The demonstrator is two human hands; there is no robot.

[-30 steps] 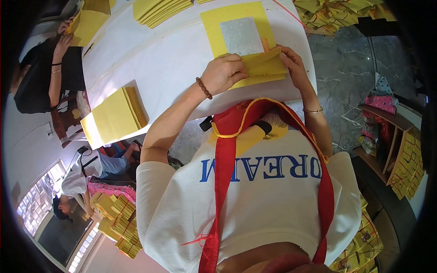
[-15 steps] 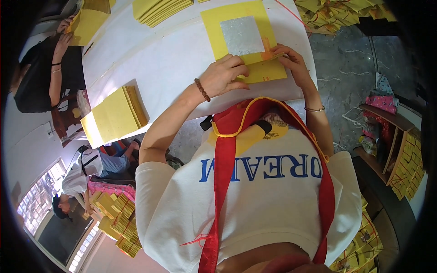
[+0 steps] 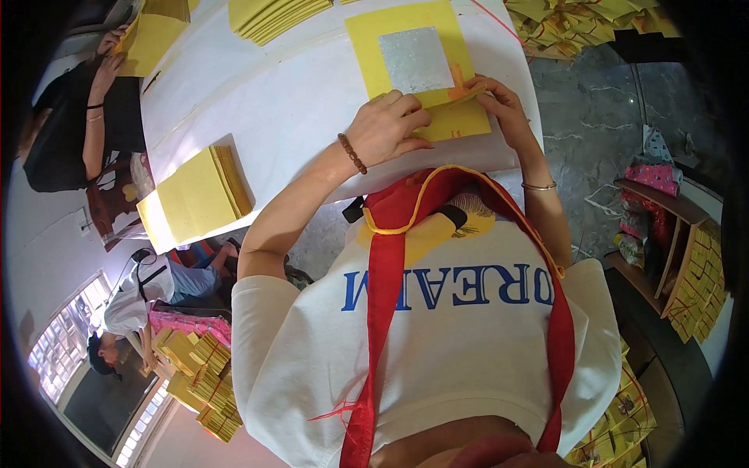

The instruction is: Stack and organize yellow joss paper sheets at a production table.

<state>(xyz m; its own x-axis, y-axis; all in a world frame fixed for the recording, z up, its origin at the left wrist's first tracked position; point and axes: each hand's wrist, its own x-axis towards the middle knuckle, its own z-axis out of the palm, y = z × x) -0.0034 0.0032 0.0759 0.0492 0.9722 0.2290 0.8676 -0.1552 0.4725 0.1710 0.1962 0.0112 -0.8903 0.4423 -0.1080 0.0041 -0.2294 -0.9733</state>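
Observation:
Yellow paper sheets [image 3: 367, 58] lie on the white table in front of me, the top one bearing a silvery square [image 3: 415, 59]. The near edge of the top sheet is rolled up into a narrow fold. My left hand [image 3: 388, 125] pinches the left end of that fold, with a beaded bracelet at the wrist. At the fold's right end, the fingers of my right hand [image 3: 499, 105] are closed on the paper, thumb partly hidden. Below the fold, a yellow layer [image 3: 460, 121] shows flat on the table.
A stack of folded yellow paper [image 3: 199, 195] stands at the table's left corner, another stack [image 3: 281, 15] at the far edge. A co-worker's hands [image 3: 109, 58] hold yellow paper at far left. Another person [image 3: 140, 304] sits beyond, by bundled yellow paper [image 3: 203, 382]. More yellow paper heaps [image 3: 577, 27] lie far right.
My left hand has shifted slightly right along the fold. The rolled edge at my right fingers stands a little higher.

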